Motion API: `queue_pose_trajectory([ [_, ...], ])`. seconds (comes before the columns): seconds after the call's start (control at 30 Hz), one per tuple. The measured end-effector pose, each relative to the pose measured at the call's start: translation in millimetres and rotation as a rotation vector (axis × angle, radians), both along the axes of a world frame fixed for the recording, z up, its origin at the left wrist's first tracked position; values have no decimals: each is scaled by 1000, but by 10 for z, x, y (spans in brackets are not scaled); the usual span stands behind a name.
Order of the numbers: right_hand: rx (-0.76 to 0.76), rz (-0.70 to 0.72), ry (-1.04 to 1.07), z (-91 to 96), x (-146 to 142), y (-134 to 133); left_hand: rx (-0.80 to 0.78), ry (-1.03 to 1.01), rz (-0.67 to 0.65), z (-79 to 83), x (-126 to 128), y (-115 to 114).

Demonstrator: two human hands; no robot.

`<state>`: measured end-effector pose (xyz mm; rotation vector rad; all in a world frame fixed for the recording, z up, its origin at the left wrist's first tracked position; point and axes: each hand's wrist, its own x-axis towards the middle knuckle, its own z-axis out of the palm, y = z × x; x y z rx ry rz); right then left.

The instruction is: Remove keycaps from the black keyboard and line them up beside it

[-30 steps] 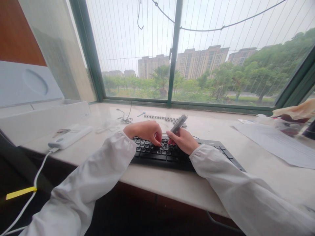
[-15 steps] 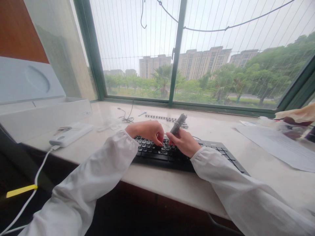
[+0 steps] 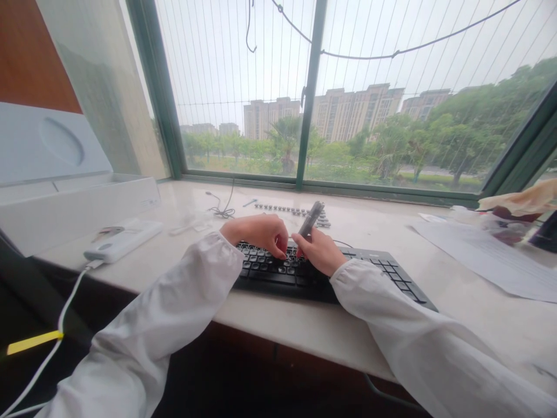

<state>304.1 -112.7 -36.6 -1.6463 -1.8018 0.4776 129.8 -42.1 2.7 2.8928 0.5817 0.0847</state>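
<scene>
A black keyboard (image 3: 270, 277) lies along the front edge of the white sill. Some of its keycaps are off in the upper middle part. My left hand (image 3: 261, 232) is bent over these bare spots, thumb and fingers pinched down at the keys. Whatever is between those fingertips, if anything, is hidden. Just to its right, my right hand (image 3: 322, 251) is closed round a grey bar-shaped tool (image 3: 311, 218), which points up and away. The tool's lower end is concealed by the hand. Behind the keyboard, loose keycaps (image 3: 278, 208) stand in rows.
A white power strip (image 3: 124, 241) and an open white box (image 3: 87, 203) stand at the left. A thin dark cable (image 3: 224, 212) and a small blue stick (image 3: 249, 202) lie near the window. Printed paper (image 3: 474, 249) covers part of the right side.
The view has shifted slightly. My right hand and the grey tool have moved a little left and down; my left hand stays pinched at nearly the same keys.
</scene>
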Motion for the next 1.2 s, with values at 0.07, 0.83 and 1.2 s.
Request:
queue_pose_trajectory([
  [0.07,-18,2,11,-6,17,16,-3,-10,-7,-1,2,-1],
  [0.83,105,39,5,-48,-32,3,-17,-11,8,9,-2,-15],
  [1.2,117,75,42,-80,-51,-1,-39,-22,-16,-20,-12,28],
])
